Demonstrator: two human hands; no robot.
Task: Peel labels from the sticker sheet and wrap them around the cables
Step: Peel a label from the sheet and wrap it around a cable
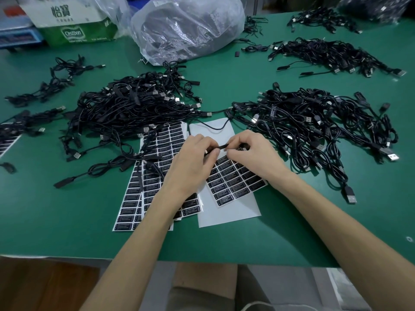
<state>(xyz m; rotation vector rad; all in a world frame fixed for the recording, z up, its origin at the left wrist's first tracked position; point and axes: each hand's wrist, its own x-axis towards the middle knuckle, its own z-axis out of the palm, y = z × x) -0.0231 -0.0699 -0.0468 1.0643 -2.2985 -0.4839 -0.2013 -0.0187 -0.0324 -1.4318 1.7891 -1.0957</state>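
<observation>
Both hands meet over the middle of the green table. My left hand (194, 160) and my right hand (249, 151) pinch a thin black cable (222, 146) between their fingertips, with a black label on the stretch between them. The cable loops back over a white backing sheet (226, 212). Under my hands lies a small sticker sheet (233, 182) with rows of black labels. A larger sticker sheet (146, 187) lies to the left, partly under my left forearm.
A big pile of black USB cables (134, 104) lies at centre left, another pile of cables (314, 122) on the right, and smaller heaps further back. A clear plastic bag (186, 25) and a cardboard box (76, 21) stand at the far edge.
</observation>
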